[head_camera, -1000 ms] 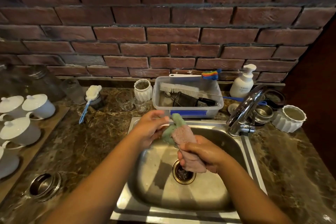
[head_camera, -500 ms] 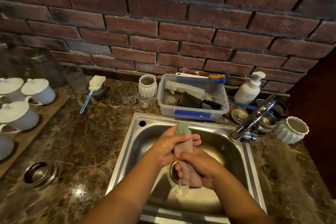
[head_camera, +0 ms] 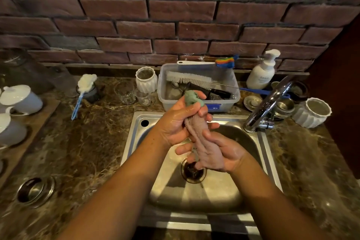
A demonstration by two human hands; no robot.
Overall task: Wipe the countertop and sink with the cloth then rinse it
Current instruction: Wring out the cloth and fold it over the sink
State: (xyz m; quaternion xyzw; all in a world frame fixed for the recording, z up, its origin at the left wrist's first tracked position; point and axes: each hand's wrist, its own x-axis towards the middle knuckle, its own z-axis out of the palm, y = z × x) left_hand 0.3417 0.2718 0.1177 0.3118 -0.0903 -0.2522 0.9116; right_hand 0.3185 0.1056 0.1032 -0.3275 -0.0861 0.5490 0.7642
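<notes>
Head view: left hand and right hand clench the cloth above the sink; pump bottle label looks unreadable.

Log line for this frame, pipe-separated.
cloth: twisted | left hand: grips cloth top | right hand: holds cloth bottom | location: over sink drain | faucet: no stream visible

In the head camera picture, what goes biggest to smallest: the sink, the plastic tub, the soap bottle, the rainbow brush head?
1. sink
2. clear plastic tub
3. soap pump bottle
4. rainbow brush head
The sink is nearest the camera, but it looks so much bigger that first place seems safe.
</notes>
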